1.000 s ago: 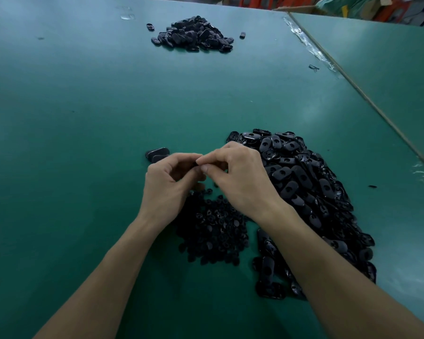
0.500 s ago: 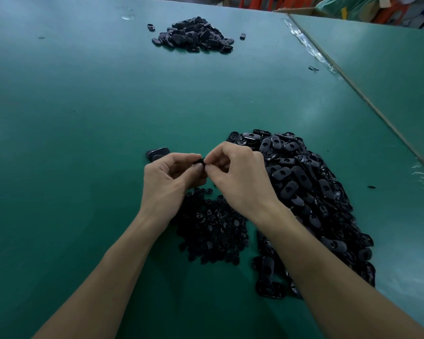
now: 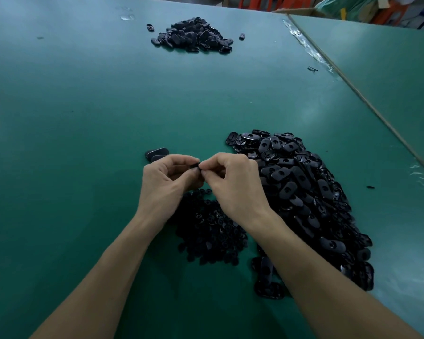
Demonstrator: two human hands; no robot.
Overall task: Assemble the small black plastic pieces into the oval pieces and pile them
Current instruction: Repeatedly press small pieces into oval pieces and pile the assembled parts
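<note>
1. The bare left forearm comes in from 7 o'clock and rises toward 1 o'clock, with the wrist straight.
2. The left hand shows its back. Its fingers are curled, and thumb and forefinger pinch a small black piece at the hand's 2 o'clock.
3. The bare right forearm comes in from 5 o'clock and rises toward 11 o'clock.
4. The right hand, back up and fingers curled, pinches the same piece at its 10 o'clock.
5. The fingertips of both hands meet at the piece.
</note>
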